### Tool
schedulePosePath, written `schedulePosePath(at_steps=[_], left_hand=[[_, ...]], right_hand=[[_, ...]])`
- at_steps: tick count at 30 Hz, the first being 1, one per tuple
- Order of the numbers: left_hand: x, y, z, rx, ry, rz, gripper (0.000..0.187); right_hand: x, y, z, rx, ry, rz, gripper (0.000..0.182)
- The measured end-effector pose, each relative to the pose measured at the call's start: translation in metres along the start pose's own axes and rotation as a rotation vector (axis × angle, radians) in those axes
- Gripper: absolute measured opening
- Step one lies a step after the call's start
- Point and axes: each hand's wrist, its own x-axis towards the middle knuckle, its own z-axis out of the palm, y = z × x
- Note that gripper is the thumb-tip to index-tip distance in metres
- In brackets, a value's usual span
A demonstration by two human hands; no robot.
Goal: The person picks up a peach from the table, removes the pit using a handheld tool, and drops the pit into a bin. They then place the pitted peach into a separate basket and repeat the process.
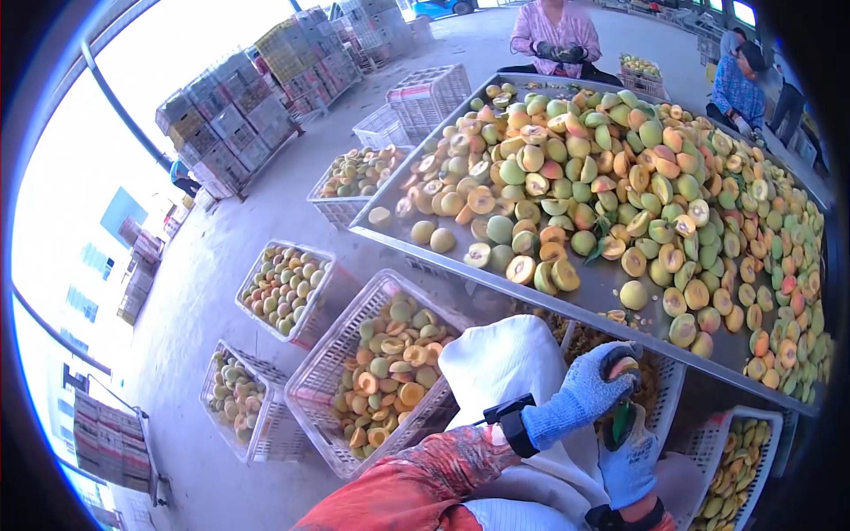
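Observation:
My left hand (pixel 591 380), in a blue and grey work glove, is closed round a fruit piece (pixel 625 366) just in front of the metal table's near edge. Right below it, my right hand (pixel 629 451), gloved the same way, has its fingers curled round a small green object (pixel 622 421) that I cannot clearly make out. The two hands almost touch, above a crate (pixel 666 389) partly hidden by them. Halved and whole green-orange fruits (pixel 633 295) are heaped on the metal table (pixel 531 290) beyond.
At the left stand a large crate of halved fruit (pixel 305 389) and smaller fruit crates (pixel 288 288). Another crate (pixel 760 482) is at the lower right. A person (pixel 558 40) sits across the table; another person (pixel 744 93) works at the far right. Stacked crates (pixel 230 124) stand behind.

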Motion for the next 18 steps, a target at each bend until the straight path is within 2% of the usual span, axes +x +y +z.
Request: schedulePosePath(at_steps=[1,2,3,5,6,8,9,10,12,13,14,15,16,17,18], left_hand=[[0.002,-0.002,-0.002,0.096,0.032,0.011,0.038],[0.003,-0.004,-0.002,0.187,0.058,0.014,0.038],[0.007,-0.004,-0.003,0.194,0.076,0.016,0.038],[0.014,-0.001,-0.009,0.233,-0.098,-0.195,0.037],[0.012,-0.001,-0.008,0.233,-0.087,-0.198,0.037],[0.012,-0.001,-0.004,0.298,0.036,-0.183,0.038],[0.011,-0.013,0.0,0.356,0.14,-0.085,0.038],[0.012,-0.015,-0.001,0.354,0.151,-0.08,0.038],[0.004,-0.017,-0.005,0.366,0.16,0.062,0.039],[0.003,-0.017,-0.007,0.386,0.129,0.068,0.039],[0.004,-0.019,-0.008,0.402,0.136,0.091,0.039],[0.007,-0.027,-0.008,0.361,0.126,0.067,0.04],[0.013,-0.038,-0.005,0.115,0.076,-0.024,0.037],[0.023,-0.036,-0.003,-0.283,-0.047,-0.118,0.036],[0.023,-0.013,0.0,-0.439,-0.014,-0.208,0.034]], right_hand=[[0.0,0.007,0.008,0.0,-0.002,0.067,0.038],[0.005,0.015,0.007,0.009,-0.008,0.047,0.038],[0.011,0.025,0.005,-0.032,0.012,-0.048,0.038],[0.023,0.041,0.001,-0.074,0.044,-0.229,0.041],[0.02,0.038,0.002,-0.069,0.037,-0.238,0.041],[0.017,0.019,0.002,0.173,-0.131,0.011,0.044],[0.009,0.009,0.018,0.209,0.012,0.047,0.044],[0.013,0.0,0.017,0.208,0.01,0.036,0.044],[0.013,-0.012,0.014,0.749,-0.204,0.443,0.044],[0.01,0.01,0.027,0.655,-0.16,0.266,0.046],[0.012,0.012,0.024,0.646,-0.142,0.297,0.046],[0.02,0.015,0.012,0.426,-0.191,0.2,0.042],[0.025,0.021,-0.003,0.196,-0.242,0.131,0.038],[0.025,0.029,-0.009,0.041,-0.22,0.091,0.042],[0.026,0.038,-0.012,-0.119,-0.212,0.053,0.045]])
